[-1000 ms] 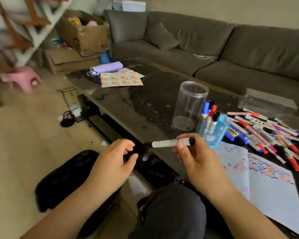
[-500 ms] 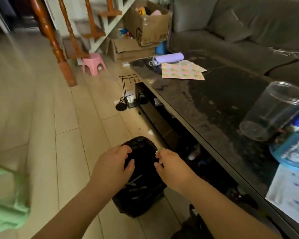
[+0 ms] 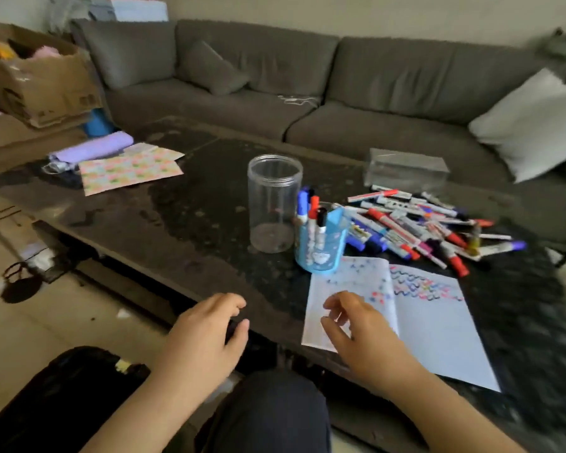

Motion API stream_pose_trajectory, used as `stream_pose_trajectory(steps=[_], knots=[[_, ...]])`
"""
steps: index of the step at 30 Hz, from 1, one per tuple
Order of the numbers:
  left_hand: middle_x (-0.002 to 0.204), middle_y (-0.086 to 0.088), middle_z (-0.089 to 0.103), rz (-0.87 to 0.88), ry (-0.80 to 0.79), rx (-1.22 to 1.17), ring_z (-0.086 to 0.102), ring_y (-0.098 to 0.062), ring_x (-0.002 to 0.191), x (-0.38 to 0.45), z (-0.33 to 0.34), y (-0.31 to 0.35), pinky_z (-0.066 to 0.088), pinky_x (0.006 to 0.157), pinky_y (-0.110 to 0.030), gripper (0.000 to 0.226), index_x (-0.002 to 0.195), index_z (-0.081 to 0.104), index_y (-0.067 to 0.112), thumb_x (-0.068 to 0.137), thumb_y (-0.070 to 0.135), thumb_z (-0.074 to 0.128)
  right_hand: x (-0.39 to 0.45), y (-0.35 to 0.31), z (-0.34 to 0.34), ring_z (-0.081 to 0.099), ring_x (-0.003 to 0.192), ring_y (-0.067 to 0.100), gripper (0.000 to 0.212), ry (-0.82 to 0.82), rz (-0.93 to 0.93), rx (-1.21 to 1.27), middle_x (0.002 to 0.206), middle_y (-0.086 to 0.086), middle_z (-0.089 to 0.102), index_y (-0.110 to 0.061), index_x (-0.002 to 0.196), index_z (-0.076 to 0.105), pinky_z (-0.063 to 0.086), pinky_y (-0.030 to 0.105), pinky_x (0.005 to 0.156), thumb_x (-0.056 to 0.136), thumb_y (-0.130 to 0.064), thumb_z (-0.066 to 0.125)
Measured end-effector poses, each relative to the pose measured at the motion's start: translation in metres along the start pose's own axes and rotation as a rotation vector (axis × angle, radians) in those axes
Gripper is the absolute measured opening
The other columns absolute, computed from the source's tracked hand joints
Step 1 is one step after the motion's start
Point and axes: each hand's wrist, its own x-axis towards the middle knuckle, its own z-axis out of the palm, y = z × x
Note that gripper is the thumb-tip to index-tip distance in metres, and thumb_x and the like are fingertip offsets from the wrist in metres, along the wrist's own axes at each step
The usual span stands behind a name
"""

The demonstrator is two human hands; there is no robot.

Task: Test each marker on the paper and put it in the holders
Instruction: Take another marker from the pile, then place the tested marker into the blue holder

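Bare hands hold nothing: the left hand (image 3: 206,331) and right hand (image 3: 356,325) hang loose near the paper (image 3: 432,322). Behind the paper, a blue cup (image 3: 321,253) holds tested markers. Beside the cup, the pile (image 3: 419,223) waits, probably for the next pick.

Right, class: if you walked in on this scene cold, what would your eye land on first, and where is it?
Probably the heap of markers on the right of the dark table, just beyond the scribbled paper. Next, the tall clear jar standing empty mid-table, with a blue holder of a few markers beside it. Nearest the camera, both hands, left hand and right hand, hover with nothing in them.
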Motion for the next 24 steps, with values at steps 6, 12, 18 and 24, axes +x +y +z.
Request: stream_pose_trajectory(steps=[6, 12, 18, 24], knots=[[0.092, 0.007, 0.065, 0.209, -0.116, -0.061, 0.063, -0.012, 0.081, 0.054, 0.055, 0.070, 0.048, 0.069, -0.025, 0.021, 0.099, 0.065, 0.018, 0.079, 0.018, 0.070, -0.011, 0.085, -0.045, 0.048, 0.084, 0.005, 0.019, 0.114, 0.227, -0.055, 0.097, -0.011, 0.052, -0.024, 0.113, 0.054, 0.037, 0.010, 0.074, 0.094, -0.027, 0.052], [0.111, 0.009, 0.059, 0.352, -0.175, -0.095, 0.056, -0.006, 0.102, 0.088, 0.102, 0.123, 0.039, 0.082, -0.016, 0.024, 0.114, 0.057, 0.023, 0.090, 0.028, 0.055, 0.003, 0.154, -0.077, 0.052, 0.099, 0.013, 0.029, 0.266, 0.411, -0.139, 0.106, -0.004, 0.052, -0.017, 0.122, 0.054, 0.039, 0.020, 0.083, 0.094, -0.024, 0.054], [0.120, 0.012, 0.053, 0.360, -0.219, -0.119, 0.048, -0.002, 0.107, 0.114, 0.137, 0.154, 0.032, 0.082, -0.010, 0.028, 0.122, 0.049, 0.028, 0.094, 0.031, 0.049, 0.049, 0.213, -0.100, 0.045, 0.119, 0.029, 0.042, 0.364, 0.640, -0.235, 0.130, 0.011, 0.049, -0.010, 0.133, 0.048, 0.040, 0.037, 0.097, 0.095, -0.027, 0.051], [0.118, 0.015, 0.053, 0.339, -0.244, -0.149, 0.047, 0.001, 0.104, 0.121, 0.147, 0.161, 0.032, 0.080, -0.008, 0.028, 0.121, 0.050, 0.029, 0.093, 0.030, 0.050, 0.088, 0.234, -0.099, 0.044, 0.116, 0.028, 0.039, 0.322, 0.754, -0.334, 0.125, 0.011, 0.049, -0.014, 0.127, 0.056, 0.042, 0.038, 0.092, 0.099, -0.037, 0.042]])
